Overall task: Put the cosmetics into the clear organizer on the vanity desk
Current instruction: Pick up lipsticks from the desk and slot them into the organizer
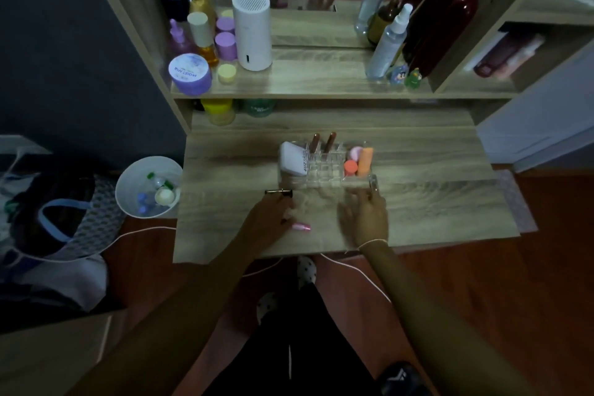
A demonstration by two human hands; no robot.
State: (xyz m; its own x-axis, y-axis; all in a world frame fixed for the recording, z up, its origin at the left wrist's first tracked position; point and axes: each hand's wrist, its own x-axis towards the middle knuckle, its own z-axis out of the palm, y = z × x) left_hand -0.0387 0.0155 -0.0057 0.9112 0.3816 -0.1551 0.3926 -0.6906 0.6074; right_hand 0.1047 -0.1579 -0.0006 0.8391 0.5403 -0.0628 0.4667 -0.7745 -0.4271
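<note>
On the wooden desk [418, 202] both hands rest just in front of the clear organizer [324, 167]. Left hand [270, 222] grips a thin dark stick [279, 192], its near end hidden by the fingers; what kind of cosmetic it is cannot be made out. A pink tube [301, 227] lies touching the same hand, partly covered by it, and whether the fingers hold it cannot be told. Right hand [366, 215] pinches a small clear bottle [373, 183] at the organizer's front right corner, blurred, so its contents and label are unreadable.

Inside the organizer, a white compact [293, 161] leans in the left compartment; writing runs down its edge but is too small to read. Two brown tubes [322, 142] stand upright in the middle slots, and an orange tube [365, 160] with a coral cap [350, 166] sits in the right compartment. The organizer's walls are hard to trace against the wood grain.

On the shelf behind, a purple jar [190, 74] reads "MOISTURE", seen reversed. A white cylinder [252, 30] stands near it, doubled in the mirror. Left of the desk, a white bin [128, 183] holds small items too dim to identify.
</note>
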